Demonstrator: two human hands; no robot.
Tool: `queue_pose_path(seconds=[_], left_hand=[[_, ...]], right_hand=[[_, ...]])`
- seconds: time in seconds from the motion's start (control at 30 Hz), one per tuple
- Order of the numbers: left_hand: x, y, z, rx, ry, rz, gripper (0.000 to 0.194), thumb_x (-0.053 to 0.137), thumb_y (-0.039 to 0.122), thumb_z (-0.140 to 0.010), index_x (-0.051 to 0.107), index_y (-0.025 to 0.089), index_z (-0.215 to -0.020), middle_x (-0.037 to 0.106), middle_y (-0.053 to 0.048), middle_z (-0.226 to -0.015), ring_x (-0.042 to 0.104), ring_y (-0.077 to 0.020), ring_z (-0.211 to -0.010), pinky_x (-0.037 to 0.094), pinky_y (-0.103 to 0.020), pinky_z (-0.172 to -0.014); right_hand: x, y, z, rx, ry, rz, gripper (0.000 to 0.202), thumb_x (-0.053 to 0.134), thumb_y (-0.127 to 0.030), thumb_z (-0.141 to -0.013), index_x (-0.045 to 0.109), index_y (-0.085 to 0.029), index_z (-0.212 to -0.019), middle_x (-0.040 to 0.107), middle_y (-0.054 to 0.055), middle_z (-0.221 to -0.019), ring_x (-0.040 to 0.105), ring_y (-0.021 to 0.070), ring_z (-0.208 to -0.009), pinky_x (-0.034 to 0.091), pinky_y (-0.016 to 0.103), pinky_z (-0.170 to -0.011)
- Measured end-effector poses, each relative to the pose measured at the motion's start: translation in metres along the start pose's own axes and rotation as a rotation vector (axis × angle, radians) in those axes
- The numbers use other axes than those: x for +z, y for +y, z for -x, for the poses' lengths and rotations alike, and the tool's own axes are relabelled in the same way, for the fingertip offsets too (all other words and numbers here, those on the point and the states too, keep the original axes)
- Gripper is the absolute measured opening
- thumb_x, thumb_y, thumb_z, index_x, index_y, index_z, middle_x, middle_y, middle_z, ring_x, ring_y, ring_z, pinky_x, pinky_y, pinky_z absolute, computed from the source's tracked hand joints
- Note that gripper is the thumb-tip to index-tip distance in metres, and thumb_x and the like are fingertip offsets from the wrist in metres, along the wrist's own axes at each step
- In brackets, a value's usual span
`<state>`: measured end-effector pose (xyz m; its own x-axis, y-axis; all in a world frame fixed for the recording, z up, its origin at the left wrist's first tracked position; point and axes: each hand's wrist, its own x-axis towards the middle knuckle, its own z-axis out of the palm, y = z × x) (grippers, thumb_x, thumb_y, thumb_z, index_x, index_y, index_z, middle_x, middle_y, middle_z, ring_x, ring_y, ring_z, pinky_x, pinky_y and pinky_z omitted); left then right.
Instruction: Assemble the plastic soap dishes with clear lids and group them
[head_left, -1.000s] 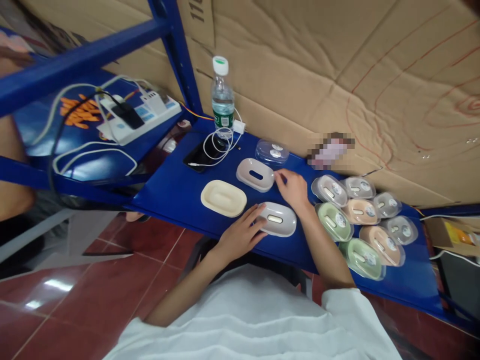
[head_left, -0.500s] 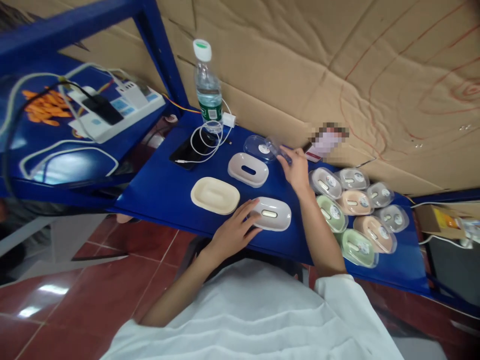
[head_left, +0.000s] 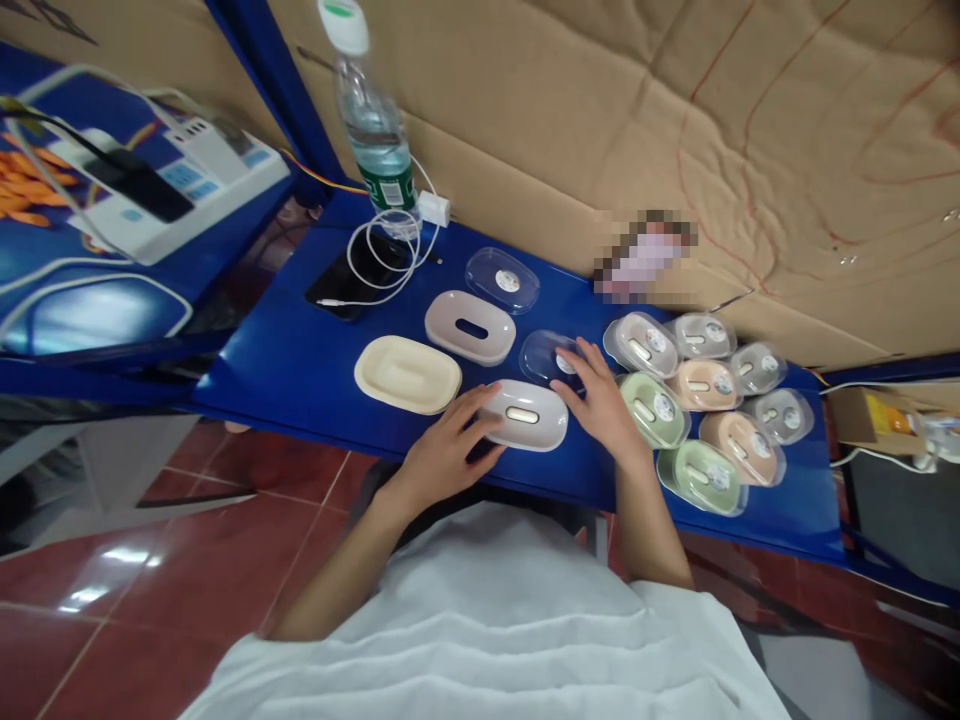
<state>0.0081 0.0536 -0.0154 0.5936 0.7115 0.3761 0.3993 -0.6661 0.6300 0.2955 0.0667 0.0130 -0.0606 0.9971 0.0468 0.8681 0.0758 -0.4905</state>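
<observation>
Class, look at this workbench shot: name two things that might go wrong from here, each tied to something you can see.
1. The left hand steadies a grey soap dish near the front edge of the blue shelf; a nudge might tip it off.
2. The right hand rests on a clear lid close to the packed soap boxes; a sweep could scatter them.
</observation>
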Motion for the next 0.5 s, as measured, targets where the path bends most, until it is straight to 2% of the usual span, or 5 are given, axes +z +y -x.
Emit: queue_pose_path(seconds=[0.1, 0.17, 0.33, 0.43, 0.5], left_hand=[[-0.001, 0.003, 0.001, -0.017, -0.012, -0.019, 0.027, 0.07, 0.022, -0.094, 0.066, 0.024, -0.121, 0.054, -0.013, -0.16, 0.05, -0.0357, -0.152, 0.05, -0.057, -0.123], [-0.001, 0.004, 0.001, -0.036, -0.021, -0.006, 0.031, 0.071, 0.022, -0.092, 0.067, 0.025, -0.123, 0.053, -0.013, -0.16, 0.05, -0.0363, -0.152, 0.05, -0.058, -0.123], [-0.002, 0.0, 0.0, -0.125, -0.004, 0.114, 0.064, 0.074, 0.028, -0.097, 0.045, 0.029, -0.154, 0.038, -0.016, -0.171, 0.047, -0.0339, -0.156, 0.049, -0.054, -0.125], [-0.002, -0.004, 0.001, -0.154, -0.021, 0.15, 0.084, 0.075, 0.033, -0.098, 0.027, 0.032, -0.167, 0.039, -0.016, -0.171, 0.041, -0.0341, -0.16, 0.043, -0.058, -0.129], [0.0, -0.006, 0.002, -0.165, -0.039, 0.151, 0.085, 0.074, 0.035, -0.099, 0.026, 0.033, -0.169, 0.043, -0.015, -0.169, 0.044, -0.0332, -0.158, 0.044, -0.057, -0.128]], right_hand=[[0.0, -0.003, -0.013, 0.024, -0.003, 0.075, 0.06, 0.065, -0.047, -0.102, 0.053, -0.03, -0.158, 0.041, 0.013, -0.172, 0.031, 0.0406, -0.163, 0.037, 0.071, -0.125], [-0.006, -0.011, -0.01, 0.003, 0.05, 0.042, 0.055, 0.064, -0.046, -0.103, 0.057, -0.028, -0.155, 0.05, 0.014, -0.166, 0.042, 0.038, -0.157, 0.039, 0.067, -0.125], [-0.027, -0.042, 0.034, -0.125, 0.1, -0.114, 0.051, 0.056, -0.042, -0.109, 0.053, -0.037, -0.159, 0.063, 0.005, -0.154, 0.053, 0.0303, -0.15, 0.045, 0.058, -0.127], [-0.015, -0.05, 0.064, -0.229, 0.038, -0.096, 0.058, 0.06, -0.036, -0.107, 0.046, -0.044, -0.163, 0.061, 0.003, -0.155, 0.05, 0.0307, -0.153, 0.045, 0.058, -0.128], [0.003, -0.046, 0.078, -0.278, 0.043, -0.061, 0.062, 0.062, -0.032, -0.106, 0.043, -0.045, -0.164, 0.059, 0.004, -0.156, 0.049, 0.0311, -0.154, 0.043, 0.061, -0.129]])
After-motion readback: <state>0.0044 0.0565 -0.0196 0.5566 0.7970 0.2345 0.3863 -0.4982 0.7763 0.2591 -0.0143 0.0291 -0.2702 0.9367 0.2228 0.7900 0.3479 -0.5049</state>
